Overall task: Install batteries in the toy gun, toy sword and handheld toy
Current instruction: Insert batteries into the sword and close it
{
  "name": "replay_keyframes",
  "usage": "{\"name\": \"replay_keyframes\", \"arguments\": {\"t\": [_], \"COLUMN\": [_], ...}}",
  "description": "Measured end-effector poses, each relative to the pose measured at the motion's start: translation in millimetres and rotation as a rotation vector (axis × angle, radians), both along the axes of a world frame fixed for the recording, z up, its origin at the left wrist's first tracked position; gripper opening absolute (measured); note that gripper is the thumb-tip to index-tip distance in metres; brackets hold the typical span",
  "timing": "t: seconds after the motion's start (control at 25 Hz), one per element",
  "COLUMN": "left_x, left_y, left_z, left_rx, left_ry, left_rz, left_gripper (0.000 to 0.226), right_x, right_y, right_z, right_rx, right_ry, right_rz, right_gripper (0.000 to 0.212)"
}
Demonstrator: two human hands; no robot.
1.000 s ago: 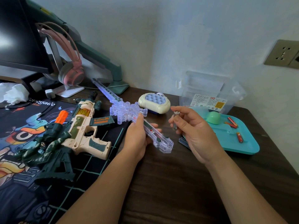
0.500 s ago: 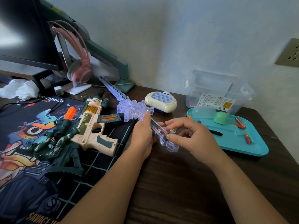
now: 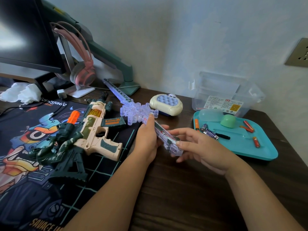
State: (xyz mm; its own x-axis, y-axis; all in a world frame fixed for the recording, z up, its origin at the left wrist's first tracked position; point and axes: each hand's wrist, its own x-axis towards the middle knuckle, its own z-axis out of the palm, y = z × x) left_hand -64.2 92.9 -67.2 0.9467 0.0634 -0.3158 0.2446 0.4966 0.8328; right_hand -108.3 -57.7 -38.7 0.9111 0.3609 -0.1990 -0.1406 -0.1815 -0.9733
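The clear plastic toy sword [image 3: 138, 112] lies across the desk, blade pointing to the back left. My left hand [image 3: 147, 139] grips its handle just behind the snowflake guard. My right hand [image 3: 198, 145] holds the handle's end, thumb pressed on the battery slot, where batteries show inside. The cream and green toy gun [image 3: 86, 135] lies on the printed mat to the left. The cream handheld toy [image 3: 166, 104] with blue buttons sits behind the sword. Loose batteries [image 3: 210, 133] lie on the teal tray [image 3: 260, 152].
A clear plastic box [image 3: 225, 97] stands behind the tray by the wall. A green cap [image 3: 228, 120] and a small black screwdriver [image 3: 222, 135] rest on the tray. Pink headphones [image 3: 81, 72], a monitor [image 3: 25, 34] and crumpled tissue [image 3: 21, 93] fill the back left.
My right hand brought a battery from the air down to the sword handle and pressed it in. The camera view shifted slightly left and down.
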Motion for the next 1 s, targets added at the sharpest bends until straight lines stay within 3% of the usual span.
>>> {"name": "replay_keyframes", "arguments": {"t": [0.2,0.4,0.56,0.64,0.68,0.8,0.88,1.0], "left_x": [2,7,5,4,4,4,3,1], "left_y": [0,-1,1,0,-1,-2,-3,-4], "left_z": [-1,-7,-6,-3,-2,1,2,3], "left_rx": [0.017,0.020,0.010,-0.028,-0.049,-0.070,-0.064,-0.057], "left_ry": [-0.009,0.014,0.028,0.032,0.039,0.050,0.052,0.059], "left_rz": [0.009,-0.008,-0.015,-0.012,-0.001,0.026,0.015,0.019], "left_gripper": [0.034,0.054,0.054,0.053,0.051,0.040,0.038,0.036], "right_x": [2,4,-4,-4,-2,3,2,-2], "right_y": [11,22,17,-3,-17,-51,-55,-51], "right_z": [-1,-3,7,18,24,27,15,6], "right_rx": [0.156,0.080,0.021,-0.074,-0.165,-0.714,-0.910,-0.992], "right_ry": [0.187,0.186,0.177,0.096,0.030,-0.205,-0.233,-0.230], "right_rz": [-0.081,-0.217,-0.111,-0.093,-0.188,-0.538,-0.507,-0.440], "right_gripper": [0.034,0.036,0.032,0.028,0.025,0.014,0.009,0.009]}}
